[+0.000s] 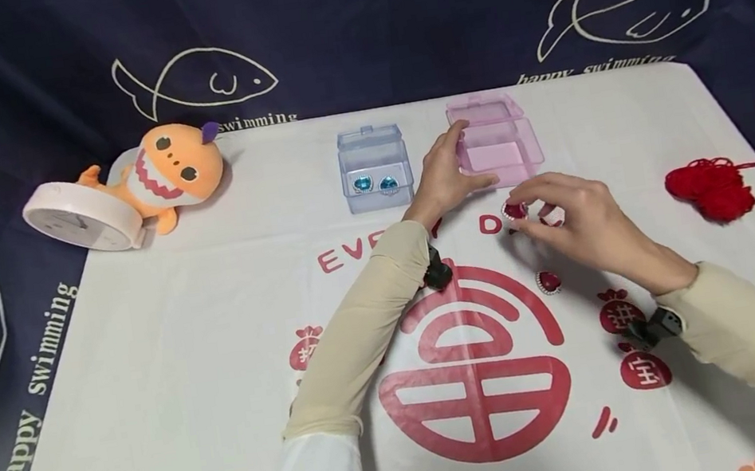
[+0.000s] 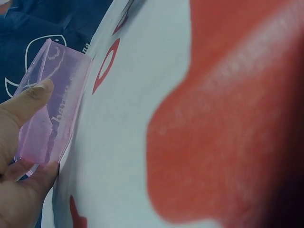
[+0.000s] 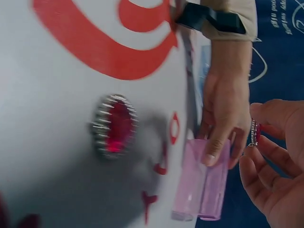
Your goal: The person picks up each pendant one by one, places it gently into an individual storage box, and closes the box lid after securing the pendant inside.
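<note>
My left hand (image 1: 444, 174) grips the left side of a clear pink plastic box (image 1: 530, 143), its thumb along the front and fingers at the side. The box stands with its lid raised, and no gem shows inside. Just in front of it, my right hand (image 1: 581, 219) pinches a red heart-shaped gem (image 1: 514, 210) with a silvery beaded rim between thumb and fingers. A second red gem (image 1: 548, 282) of the same kind lies on the table below that hand; the right wrist view shows this gem (image 3: 118, 126) up close.
Left of the pink box stands an open blue box (image 1: 380, 201) holding two blue gems (image 1: 362, 183). An orange plush toy (image 1: 183, 166) and a white round clock (image 1: 83, 216) sit at the far left. Red yarn (image 1: 713, 190) lies at the right of the printed white tablecloth (image 1: 185, 359).
</note>
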`<state>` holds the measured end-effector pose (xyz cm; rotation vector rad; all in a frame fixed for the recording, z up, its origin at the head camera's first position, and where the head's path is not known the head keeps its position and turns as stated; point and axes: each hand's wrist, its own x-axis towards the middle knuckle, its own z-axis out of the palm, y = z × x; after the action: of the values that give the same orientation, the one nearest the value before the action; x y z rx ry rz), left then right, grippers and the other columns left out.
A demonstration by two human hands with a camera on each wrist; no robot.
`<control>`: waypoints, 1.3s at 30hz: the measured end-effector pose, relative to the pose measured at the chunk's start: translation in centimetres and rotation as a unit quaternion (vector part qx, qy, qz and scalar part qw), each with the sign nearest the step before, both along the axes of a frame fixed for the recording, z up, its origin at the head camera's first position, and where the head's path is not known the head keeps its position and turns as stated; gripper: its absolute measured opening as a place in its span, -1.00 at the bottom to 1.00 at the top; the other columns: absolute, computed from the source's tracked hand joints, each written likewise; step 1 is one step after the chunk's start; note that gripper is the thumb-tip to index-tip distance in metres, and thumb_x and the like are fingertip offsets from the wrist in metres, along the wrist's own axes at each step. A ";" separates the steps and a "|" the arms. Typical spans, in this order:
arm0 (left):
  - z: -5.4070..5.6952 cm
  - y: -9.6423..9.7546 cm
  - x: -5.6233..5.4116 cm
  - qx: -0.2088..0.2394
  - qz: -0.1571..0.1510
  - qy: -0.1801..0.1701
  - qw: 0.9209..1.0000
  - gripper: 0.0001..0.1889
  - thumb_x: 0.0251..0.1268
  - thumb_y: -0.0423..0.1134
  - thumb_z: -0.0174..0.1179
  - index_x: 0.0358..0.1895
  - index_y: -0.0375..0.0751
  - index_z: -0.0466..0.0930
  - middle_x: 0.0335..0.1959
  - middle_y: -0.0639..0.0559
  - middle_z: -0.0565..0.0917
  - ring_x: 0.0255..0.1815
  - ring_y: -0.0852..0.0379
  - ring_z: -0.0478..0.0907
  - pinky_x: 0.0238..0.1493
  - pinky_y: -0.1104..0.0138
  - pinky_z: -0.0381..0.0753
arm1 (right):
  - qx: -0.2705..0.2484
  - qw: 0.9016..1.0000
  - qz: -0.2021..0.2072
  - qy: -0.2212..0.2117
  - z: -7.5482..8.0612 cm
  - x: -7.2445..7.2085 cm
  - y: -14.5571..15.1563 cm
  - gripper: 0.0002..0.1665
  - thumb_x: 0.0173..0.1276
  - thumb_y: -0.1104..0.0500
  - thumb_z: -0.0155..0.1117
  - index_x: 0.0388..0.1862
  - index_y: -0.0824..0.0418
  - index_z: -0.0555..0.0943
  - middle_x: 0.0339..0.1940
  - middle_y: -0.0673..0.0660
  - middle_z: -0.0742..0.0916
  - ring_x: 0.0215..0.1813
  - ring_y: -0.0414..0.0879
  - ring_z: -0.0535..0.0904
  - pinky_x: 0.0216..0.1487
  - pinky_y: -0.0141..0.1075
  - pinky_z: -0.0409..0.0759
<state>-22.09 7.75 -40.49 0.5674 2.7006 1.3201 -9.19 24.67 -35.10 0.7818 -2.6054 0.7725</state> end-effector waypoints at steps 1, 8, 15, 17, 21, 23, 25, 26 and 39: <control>0.0 0.0 0.0 0.000 0.000 -0.001 1.000 0.02 -0.10 -0.07 0.55 0.46 -0.08 0.12 0.30 -0.07 0.45 0.26 0.14 0.41 0.30 0.40 0.40 | -0.002 1.000 -0.004 0.003 0.2 -0.3 -0.1 -0.58 -0.07 0.35 0.57 -0.15 0.26 0.69 -0.20 0.14 0.75 -0.31 -0.05 0.65 -0.26 -0.74 0.42; -0.1 -0.1 0.1 0.000 -0.002 0.004 1.000 0.02 -0.10 -0.08 0.55 0.46 -0.10 0.13 0.27 -0.09 0.46 0.22 0.12 0.44 0.24 0.41 0.44 | -0.011 0.999 -0.043 -0.008 1.3 -2.7 -0.4 -0.60 0.03 0.37 0.51 -0.09 0.30 0.68 -0.13 0.20 0.74 -0.28 0.01 0.65 -0.19 -0.82 0.32; -0.1 -0.1 0.2 0.003 -0.001 0.004 1.000 0.01 -0.10 -0.08 0.55 0.45 -0.09 0.14 0.26 -0.09 0.46 0.22 0.12 0.43 0.26 0.41 0.43 | -0.041 0.997 -0.065 -0.018 1.2 -5.6 -0.6 -0.70 0.09 0.39 0.46 -0.14 0.32 0.70 -0.18 0.20 0.75 -0.27 -0.43 0.54 -0.23 -0.82 0.38; -0.1 0.0 0.1 0.001 -0.002 0.003 1.000 0.01 -0.10 -0.09 0.55 0.45 -0.09 0.14 0.26 -0.08 0.47 0.20 0.13 0.44 0.25 0.42 0.43 | -0.048 0.996 -0.069 -0.024 1.1 -6.3 -0.6 -0.72 0.09 0.40 0.44 -0.16 0.34 0.70 -0.20 0.21 0.75 -0.28 -0.60 0.44 -0.24 -0.83 0.39; -0.2 0.0 0.0 -0.005 0.002 0.000 1.000 -0.01 -0.09 -0.09 0.54 0.45 -0.06 0.15 0.24 -0.04 0.47 0.17 0.17 0.44 0.23 0.44 0.43 | -0.052 0.994 -0.082 -0.041 1.0 -7.5 -0.8 -0.73 0.11 0.38 0.43 -0.16 0.36 0.69 -0.19 0.23 0.75 -0.30 -0.71 0.37 -0.25 -0.83 0.38; -0.2 0.0 -0.1 -0.006 0.005 -0.002 1.000 -0.01 -0.09 -0.08 0.54 0.45 -0.04 0.15 0.24 -0.03 0.47 0.17 0.18 0.43 0.23 0.44 0.43 | -0.052 0.993 -0.090 -0.052 0.9 -8.1 -1.0 -0.73 0.12 0.37 0.43 -0.15 0.34 0.70 -0.17 0.23 0.75 -0.30 -0.69 0.40 -0.26 -0.83 0.38; -0.2 -0.1 -0.2 -0.007 0.007 -0.003 1.000 0.00 -0.10 -0.07 0.55 0.45 -0.04 0.14 0.24 -0.02 0.46 0.17 0.17 0.43 0.23 0.44 0.43 | -0.050 0.993 -0.095 -0.058 0.8 -8.7 -1.3 -0.73 0.13 0.35 0.43 -0.14 0.33 0.70 -0.16 0.23 0.75 -0.27 -0.55 0.50 -0.26 -0.82 0.39; -0.2 -0.1 -0.2 -0.007 0.007 -0.002 1.000 0.00 -0.11 -0.07 0.55 0.45 -0.04 0.14 0.24 -0.02 0.46 0.18 0.17 0.43 0.23 0.44 0.43 | -0.049 0.992 -0.097 -0.061 0.7 -8.9 -1.3 -0.73 0.13 0.35 0.43 -0.14 0.33 0.70 -0.16 0.23 0.75 -0.25 -0.44 0.56 -0.26 -0.82 0.40; -0.2 0.0 -0.1 -0.005 0.011 -0.006 1.000 0.01 -0.14 -0.07 0.57 0.44 -0.01 0.17 0.19 0.00 0.48 0.11 0.17 0.44 0.15 0.44 0.46 | -0.021 0.988 -0.107 -0.105 -1.1 -11.2 -1.7 -0.74 0.17 0.32 0.39 -0.14 0.36 0.68 -0.18 0.32 0.74 -0.14 0.16 0.71 -0.24 -0.56 0.57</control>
<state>-22.21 7.78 -40.67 0.5278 2.7105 1.3117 -20.42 22.97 -36.18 0.4174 -2.7880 0.8823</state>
